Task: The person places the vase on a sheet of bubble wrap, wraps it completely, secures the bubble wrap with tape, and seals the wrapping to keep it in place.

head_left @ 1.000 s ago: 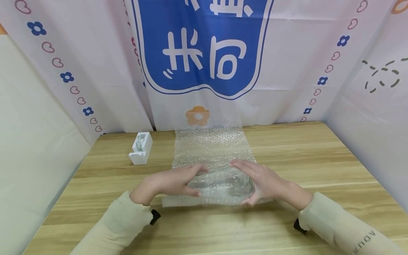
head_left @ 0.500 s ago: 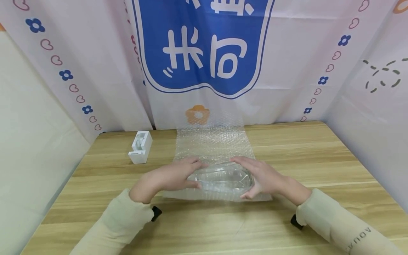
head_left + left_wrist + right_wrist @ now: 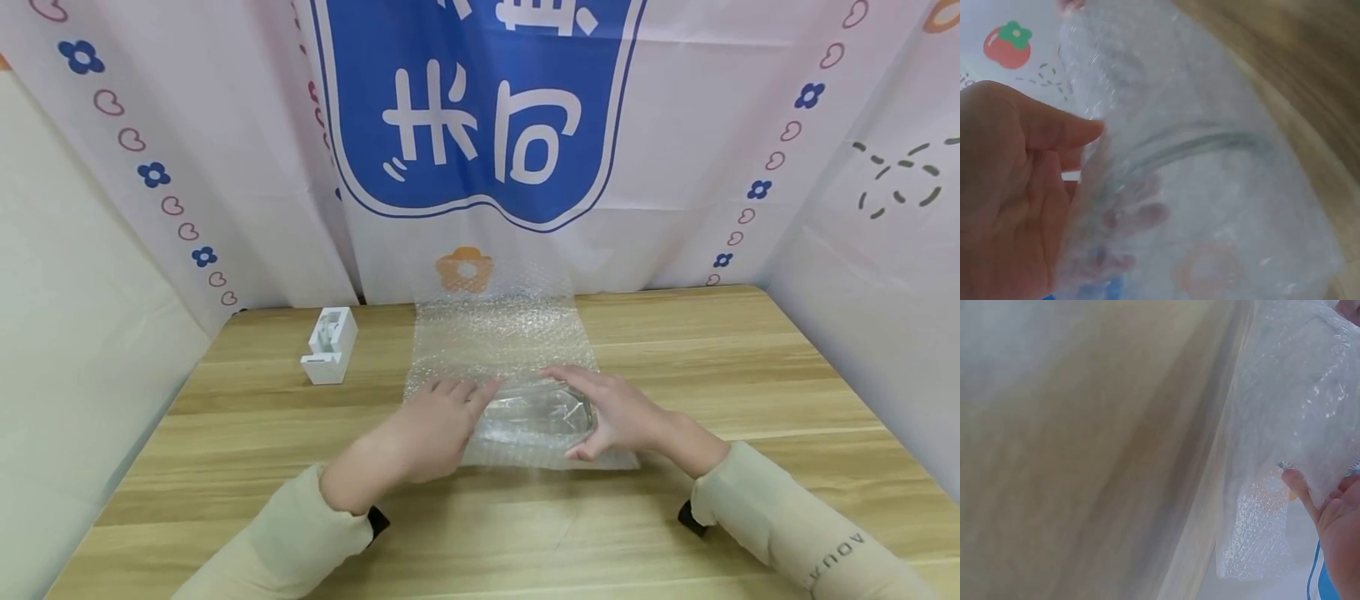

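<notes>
On the wooden table lies a clear faceted glass vessel (image 3: 542,408), possibly a vase, on its side and wrapped in bubble wrap (image 3: 498,333). The wrap's loose length runs to the back of the table. My right hand (image 3: 626,412) grips the vessel's right end, thumb on the near side and fingers on the far side. At the left end, my left hand (image 3: 438,429) holds the wrap. The left wrist view shows its thumb (image 3: 1072,131) on this side, its other fingers behind the bubble wrap (image 3: 1197,81). A dark curved rim (image 3: 1210,145) shows through.
A white tape dispenser (image 3: 330,346) stands at the back left of the table (image 3: 712,367). Printed cloth (image 3: 675,167) hangs behind the table, and pale panels (image 3: 75,350) close the sides.
My left hand has moved from the vessel's left end up over the left side of the wrap, its back now turned upward. The right hand stays almost in place.
</notes>
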`<state>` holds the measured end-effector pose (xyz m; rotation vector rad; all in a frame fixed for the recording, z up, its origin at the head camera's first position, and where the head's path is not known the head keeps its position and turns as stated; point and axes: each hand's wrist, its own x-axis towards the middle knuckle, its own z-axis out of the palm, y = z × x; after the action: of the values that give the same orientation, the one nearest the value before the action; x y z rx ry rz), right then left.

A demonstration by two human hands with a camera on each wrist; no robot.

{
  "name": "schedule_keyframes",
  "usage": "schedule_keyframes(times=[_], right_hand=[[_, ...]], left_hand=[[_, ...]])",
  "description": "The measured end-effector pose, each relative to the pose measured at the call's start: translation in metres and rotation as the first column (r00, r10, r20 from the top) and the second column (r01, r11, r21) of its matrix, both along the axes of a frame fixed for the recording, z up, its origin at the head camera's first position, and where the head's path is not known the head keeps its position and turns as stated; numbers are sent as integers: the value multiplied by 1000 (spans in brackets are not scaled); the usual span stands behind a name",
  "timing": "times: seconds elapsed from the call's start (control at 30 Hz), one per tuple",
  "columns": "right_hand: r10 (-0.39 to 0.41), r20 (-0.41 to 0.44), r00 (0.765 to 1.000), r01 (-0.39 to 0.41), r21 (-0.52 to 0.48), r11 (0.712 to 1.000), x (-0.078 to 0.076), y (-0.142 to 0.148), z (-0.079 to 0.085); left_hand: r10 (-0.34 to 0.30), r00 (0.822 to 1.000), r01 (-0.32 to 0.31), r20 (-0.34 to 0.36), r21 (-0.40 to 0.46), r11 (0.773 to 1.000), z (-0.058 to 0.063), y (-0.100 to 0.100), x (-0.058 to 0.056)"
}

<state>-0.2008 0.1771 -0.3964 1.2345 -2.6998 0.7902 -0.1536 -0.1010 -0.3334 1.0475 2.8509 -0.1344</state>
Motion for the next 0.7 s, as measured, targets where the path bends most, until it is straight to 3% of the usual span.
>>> schedule_keyframes(times=[0.13,0.27,0.37,0.47,0.7], right_hand=[[-4,23,1000,4,-6,1000,-3,0,-1],[-5,67,998,6,-13,1000,-8,1,-1],[-1,101,995,3,-18,1000,-11,1,0],[3,127,992,-1,-21,1000,-15,2,-1],[19,149,989,-11,-49,999,-21,3,-4]], left_hand=[[-12,990,14,-137,16,1000,-10,1,1],[-40,960,51,-279,34,998,-20,0,-3],[-57,937,80,-344,54,995,-25,-2,-7],[-60,929,92,-365,73,993,-29,-3,-11],[-58,933,94,-355,84,992,-32,-4,-15]])
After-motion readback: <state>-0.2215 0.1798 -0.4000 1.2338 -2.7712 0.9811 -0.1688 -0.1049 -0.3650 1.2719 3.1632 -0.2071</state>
